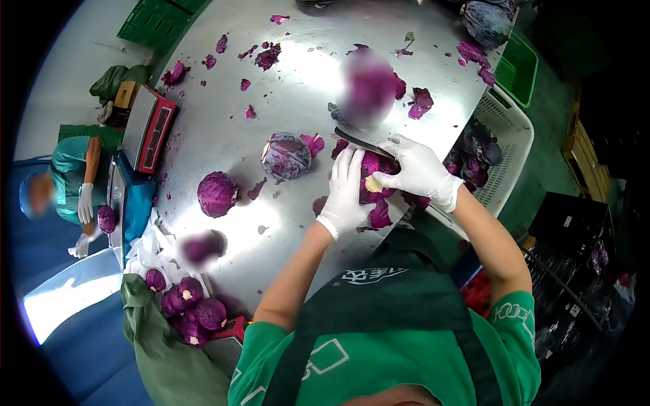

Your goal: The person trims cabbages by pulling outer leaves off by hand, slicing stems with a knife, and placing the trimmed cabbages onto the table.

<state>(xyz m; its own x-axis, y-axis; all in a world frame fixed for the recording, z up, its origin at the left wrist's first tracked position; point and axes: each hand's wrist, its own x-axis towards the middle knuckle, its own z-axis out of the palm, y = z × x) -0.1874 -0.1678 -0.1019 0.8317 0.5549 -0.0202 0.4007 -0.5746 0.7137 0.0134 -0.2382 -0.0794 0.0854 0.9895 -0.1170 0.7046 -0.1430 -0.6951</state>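
Observation:
Both my hands wear white gloves and are at a red cabbage (376, 162) near the table's front edge. My left hand (347, 194) is wrapped round the cabbage's left side. My right hand (420, 170) grips a knife (362, 141), whose dark blade points up and left across the top of the cabbage. The right thumb lies by the pale stem end (372, 184). Loose purple leaves hang below it. To the left sits a cabbage with greyish outer leaves (286, 156), and farther left a purple one (217, 194).
Leaf scraps lie about the metal table (223, 142). A white crate (516, 145) with leaves stands right, a green crate (527, 71) behind it. Trimmed cabbages (211, 314) fill a bag at lower left. A co-worker (68, 179) is by red-framed scales (157, 135) at the left.

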